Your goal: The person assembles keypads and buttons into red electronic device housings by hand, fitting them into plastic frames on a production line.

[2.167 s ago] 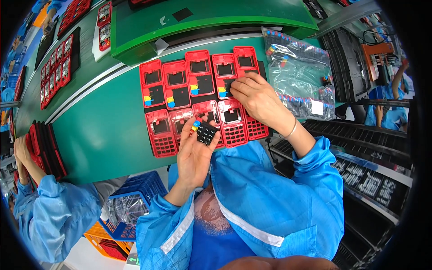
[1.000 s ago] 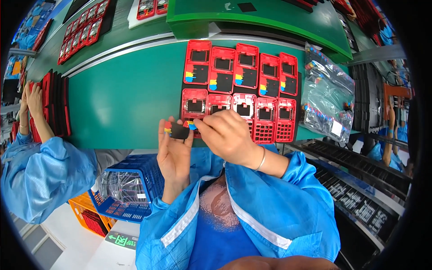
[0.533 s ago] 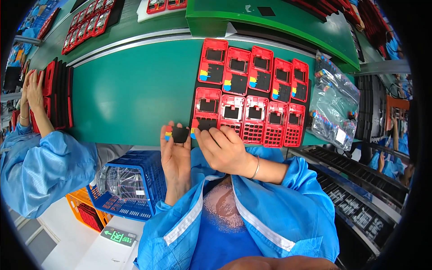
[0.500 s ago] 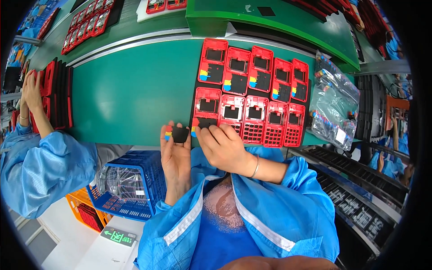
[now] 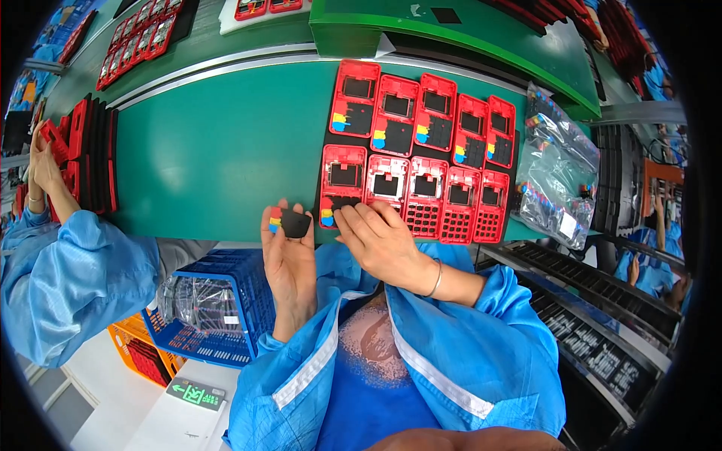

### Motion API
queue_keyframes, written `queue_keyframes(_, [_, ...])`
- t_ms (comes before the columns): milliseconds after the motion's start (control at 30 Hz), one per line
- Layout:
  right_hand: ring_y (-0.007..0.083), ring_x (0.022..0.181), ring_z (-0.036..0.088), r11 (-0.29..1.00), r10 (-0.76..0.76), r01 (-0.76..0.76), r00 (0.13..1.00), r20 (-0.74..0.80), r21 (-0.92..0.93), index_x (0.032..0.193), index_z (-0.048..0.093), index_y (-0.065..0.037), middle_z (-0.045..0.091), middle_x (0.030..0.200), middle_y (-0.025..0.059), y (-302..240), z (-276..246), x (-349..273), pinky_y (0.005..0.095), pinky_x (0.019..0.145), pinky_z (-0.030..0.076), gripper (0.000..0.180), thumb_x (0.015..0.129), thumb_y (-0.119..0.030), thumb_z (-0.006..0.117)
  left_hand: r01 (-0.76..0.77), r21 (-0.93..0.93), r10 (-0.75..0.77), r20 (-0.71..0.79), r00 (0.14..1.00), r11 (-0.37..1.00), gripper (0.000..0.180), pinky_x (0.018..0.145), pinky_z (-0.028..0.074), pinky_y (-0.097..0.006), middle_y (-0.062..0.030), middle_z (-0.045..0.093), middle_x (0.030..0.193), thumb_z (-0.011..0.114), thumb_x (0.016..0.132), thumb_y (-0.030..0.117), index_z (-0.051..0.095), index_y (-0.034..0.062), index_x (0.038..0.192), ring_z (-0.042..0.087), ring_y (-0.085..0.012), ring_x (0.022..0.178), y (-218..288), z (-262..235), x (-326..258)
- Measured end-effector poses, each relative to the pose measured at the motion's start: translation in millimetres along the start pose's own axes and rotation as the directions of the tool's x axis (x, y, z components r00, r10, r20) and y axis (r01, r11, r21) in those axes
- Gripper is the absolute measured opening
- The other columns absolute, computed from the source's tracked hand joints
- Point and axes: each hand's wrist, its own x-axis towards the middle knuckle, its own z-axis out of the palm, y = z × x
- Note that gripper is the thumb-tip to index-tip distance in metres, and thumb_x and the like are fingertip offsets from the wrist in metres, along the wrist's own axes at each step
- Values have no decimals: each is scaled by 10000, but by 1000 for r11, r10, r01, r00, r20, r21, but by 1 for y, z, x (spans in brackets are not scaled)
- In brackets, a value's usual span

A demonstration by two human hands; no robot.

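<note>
On the green bench (image 5: 218, 150): two rows of red shells (image 5: 436, 80) lie close together, the far row bearing black keypads (image 5: 362, 119) with yellow and blue ends
Loose keypad (image 5: 295, 224): across the raised fingers of the left grip (image 5: 289, 259), at the bench's near edge, its coloured end toward the thumb
Left grip: a bare hand, palm up, lightly holding the loose keypad
Second keypad (image 5: 345, 202): within the lower part of the near row's leftmost shell (image 5: 344, 155), partly covered by the right grip (image 5: 387, 244)
Right grip: fingers bent down over the second keypad; the tips are hidden, so whether they pinch or only press I cannot tell
Weight: both pieces look thin and very light, so a gentle touch should carry them
Stiffness: probably soft, rubbery sheet that sags when held at one end, while the shells look like hard plastic
Surface: the dark face appears matt, likely more clingy than slippery
Fragile part: the narrow coloured end seems easiest to twist or tear
Where to hold: opposite edges of the black part, thumb against fingertips, without pulling on the coloured end
</note>
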Motion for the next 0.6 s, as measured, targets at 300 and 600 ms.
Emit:
queue_keyframes(300, [252, 1127, 622, 999, 16, -19, 998, -64, -44, 1252, 707, -4, 660, 1262, 116, 0, -1, 2, 413, 986, 476, 439, 897, -260, 740, -10, 58, 7, 61, 998, 998, 485, 1199, 437, -522, -174, 485, 1529, 508, 1083, 66, 387, 66, 1553, 542, -330, 1373, -3, 8, -7])
queue_keyframes(600, [252, 933, 732, 443, 379, -198, 925, 17, 874, 1124, 761, -17, 735, 1083, 119, 21, -23, 19, 357, 747, 584, 224, 904, -53, 781, -246, 636, 103, 253, 962, 731, 497, 1111, 460, -397, -217, 617, 1397, 569, 1053, 37, 429, -20, 1527, 583, -287, 1332, -35, -2, -25])
